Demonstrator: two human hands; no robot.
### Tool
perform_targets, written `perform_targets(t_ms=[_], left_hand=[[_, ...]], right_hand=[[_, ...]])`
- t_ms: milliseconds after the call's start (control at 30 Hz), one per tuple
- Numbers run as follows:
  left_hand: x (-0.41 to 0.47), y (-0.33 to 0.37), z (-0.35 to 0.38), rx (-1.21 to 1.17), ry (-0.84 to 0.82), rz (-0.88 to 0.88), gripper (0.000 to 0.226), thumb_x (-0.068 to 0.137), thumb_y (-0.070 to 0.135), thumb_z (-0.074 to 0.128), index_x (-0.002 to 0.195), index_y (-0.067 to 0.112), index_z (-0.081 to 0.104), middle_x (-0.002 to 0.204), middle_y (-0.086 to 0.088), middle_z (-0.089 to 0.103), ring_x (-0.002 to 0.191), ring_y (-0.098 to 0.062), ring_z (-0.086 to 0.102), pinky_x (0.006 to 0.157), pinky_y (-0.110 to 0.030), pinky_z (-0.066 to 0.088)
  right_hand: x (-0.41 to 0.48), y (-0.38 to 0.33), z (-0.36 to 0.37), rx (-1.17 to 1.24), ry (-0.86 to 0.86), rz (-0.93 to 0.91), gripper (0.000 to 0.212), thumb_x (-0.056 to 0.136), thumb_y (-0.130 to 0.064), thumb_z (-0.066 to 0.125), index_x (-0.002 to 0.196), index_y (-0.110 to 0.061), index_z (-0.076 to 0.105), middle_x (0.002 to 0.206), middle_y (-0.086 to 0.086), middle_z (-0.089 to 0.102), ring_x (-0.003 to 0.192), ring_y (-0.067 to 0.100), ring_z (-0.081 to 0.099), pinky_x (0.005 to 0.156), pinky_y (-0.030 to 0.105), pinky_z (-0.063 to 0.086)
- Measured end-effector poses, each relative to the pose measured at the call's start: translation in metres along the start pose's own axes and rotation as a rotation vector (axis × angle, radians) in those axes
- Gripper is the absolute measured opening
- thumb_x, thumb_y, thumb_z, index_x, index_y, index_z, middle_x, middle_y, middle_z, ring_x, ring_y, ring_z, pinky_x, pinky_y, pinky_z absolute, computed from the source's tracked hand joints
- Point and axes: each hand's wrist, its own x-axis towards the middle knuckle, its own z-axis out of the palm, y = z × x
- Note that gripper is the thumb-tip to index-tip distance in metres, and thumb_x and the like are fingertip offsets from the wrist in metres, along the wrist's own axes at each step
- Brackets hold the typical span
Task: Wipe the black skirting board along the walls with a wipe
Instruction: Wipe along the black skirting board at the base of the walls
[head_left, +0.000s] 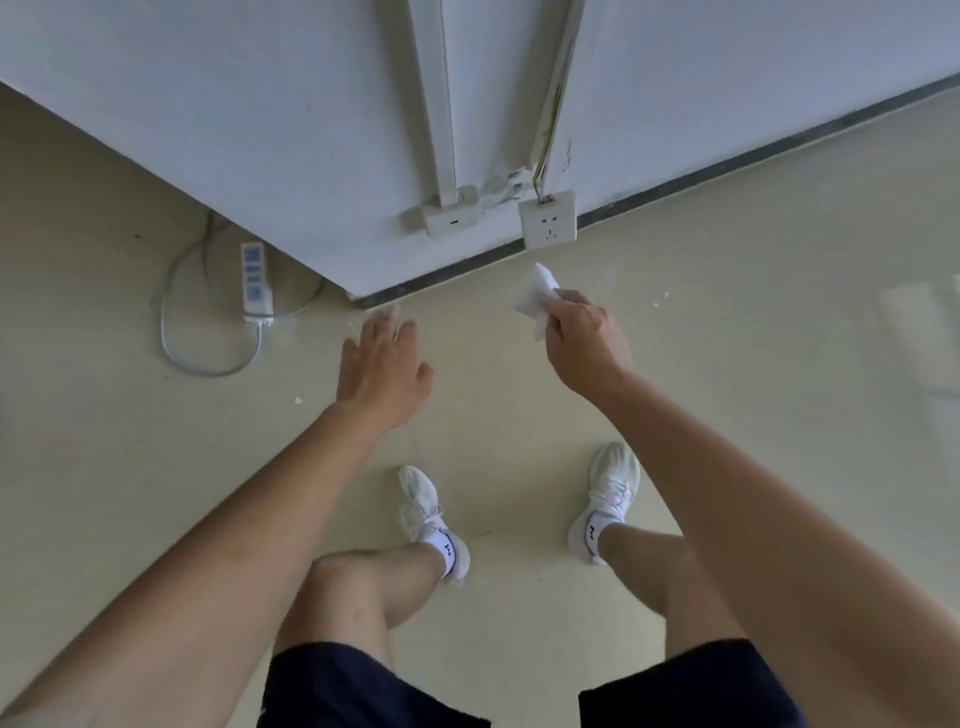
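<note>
The black skirting board (727, 166) runs along the foot of the white wall, from the outer corner at the middle to the upper right. My right hand (584, 345) pinches a crumpled white wipe (537, 299), held in the air a little in front of the board, below a wall socket. My left hand (382, 371) is spread flat with fingers apart, near the wall's corner, holding nothing.
A white wall socket (549, 224) and a switch box (451, 218) sit low on the wall, with cable ducts above. A white power strip (256, 280) and its looping cord (197, 358) lie on the beige floor at left. My feet (434, 519) in white shoes stand behind.
</note>
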Motion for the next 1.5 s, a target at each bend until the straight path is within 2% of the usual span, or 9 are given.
perform_targets(t_ms=[167, 300, 500, 833, 967, 1067, 1233, 1400, 1500], left_hand=[[0.07, -0.011, 0.101, -0.092, 0.129, -0.064, 0.051, 0.095, 0.034, 0.044, 0.139, 0.01, 0.039, 0.155, -0.014, 0.026, 0.142, -0.029, 0.022, 0.108, -0.049, 0.029], [0.116, -0.011, 0.177, -0.294, 0.256, -0.115, 0.042, 0.096, 0.028, 0.042, 0.132, 0.006, 0.049, 0.144, -0.015, 0.042, 0.136, -0.031, 0.034, 0.104, -0.046, 0.034], [0.177, -0.012, 0.277, -0.417, 0.533, -0.131, 0.034, 0.094, 0.022, 0.042, 0.117, 0.006, 0.06, 0.127, -0.013, 0.057, 0.122, -0.03, 0.049, 0.096, -0.043, 0.042], [0.255, -0.042, 0.333, -0.836, 0.889, -0.348, 0.047, 0.085, 0.007, 0.045, 0.132, 0.003, 0.044, 0.136, -0.014, 0.041, 0.128, -0.026, 0.041, 0.096, -0.034, 0.04], [0.267, -0.064, 0.32, -0.787, 0.869, -0.418, 0.061, 0.088, 0.005, 0.045, 0.145, 0.001, 0.026, 0.155, -0.017, 0.017, 0.143, -0.028, 0.02, 0.104, -0.037, 0.034], [0.261, -0.074, 0.308, -0.762, 0.791, -0.451, 0.067, 0.089, 0.007, 0.042, 0.15, 0.004, 0.016, 0.16, -0.01, 0.006, 0.147, -0.023, 0.011, 0.109, -0.037, 0.028], [0.267, -0.103, 0.303, -0.803, 0.762, -0.421, 0.069, 0.088, 0.003, 0.042, 0.151, 0.005, 0.015, 0.159, -0.011, 0.014, 0.146, -0.021, 0.014, 0.117, -0.031, 0.018], [0.268, -0.124, 0.296, -0.928, 0.721, -0.474, 0.062, 0.085, 0.009, 0.043, 0.146, 0.018, 0.036, 0.139, -0.002, 0.049, 0.125, -0.018, 0.047, 0.104, -0.028, 0.035], [0.261, -0.136, 0.296, -0.899, 0.663, -0.435, 0.061, 0.089, 0.009, 0.042, 0.148, 0.021, 0.036, 0.151, 0.002, 0.037, 0.137, -0.016, 0.036, 0.105, -0.021, 0.027]], right_hand=[[0.07, 0.031, 0.1, 0.036, 0.006, -0.03, 0.027, 0.094, -0.011, 0.042, 0.086, -0.012, 0.067, 0.085, 0.001, 0.056, 0.072, 0.028, 0.051, 0.058, 0.029, 0.029], [0.109, 0.052, 0.174, 0.113, 0.062, -0.081, 0.025, 0.092, -0.015, 0.047, 0.084, -0.018, 0.07, 0.084, 0.002, 0.067, 0.07, 0.026, 0.059, 0.056, 0.031, 0.036], [0.159, 0.081, 0.274, 0.276, 0.086, -0.149, 0.047, 0.097, -0.02, 0.053, 0.144, -0.024, 0.048, 0.119, 0.007, 0.064, 0.092, 0.029, 0.061, 0.072, 0.029, 0.039], [0.227, 0.083, 0.347, 0.514, 0.21, -0.21, 0.012, 0.091, -0.015, 0.06, 0.094, -0.026, 0.061, 0.095, -0.007, 0.058, 0.074, 0.013, 0.06, 0.06, 0.014, 0.047], [0.242, 0.082, 0.337, 0.709, 0.173, -0.093, 0.026, 0.096, -0.01, 0.052, 0.112, -0.021, 0.07, 0.078, -0.013, 0.063, 0.056, 0.001, 0.068, 0.058, 0.02, 0.06], [0.252, 0.083, 0.328, 0.83, 0.262, 0.07, 0.037, 0.098, -0.009, 0.047, 0.129, -0.019, 0.066, 0.093, -0.008, 0.067, 0.082, 0.01, 0.071, 0.076, 0.024, 0.061], [0.285, 0.055, 0.335, 1.076, 0.404, 0.185, 0.026, 0.094, -0.001, 0.032, 0.097, -0.012, 0.055, 0.098, 0.004, 0.063, 0.085, 0.006, 0.065, 0.076, 0.015, 0.052], [0.266, -0.009, 0.363, 1.1, -0.101, 0.158, 0.018, 0.096, 0.0, 0.047, 0.1, -0.002, 0.065, 0.087, 0.002, 0.066, 0.105, 0.027, 0.069, 0.101, 0.04, 0.053], [0.256, -0.009, 0.357, 1.16, -0.098, 0.106, 0.025, 0.084, -0.001, 0.052, 0.085, -0.007, 0.076, 0.08, 0.012, 0.073, 0.085, 0.03, 0.072, 0.084, 0.036, 0.061]])
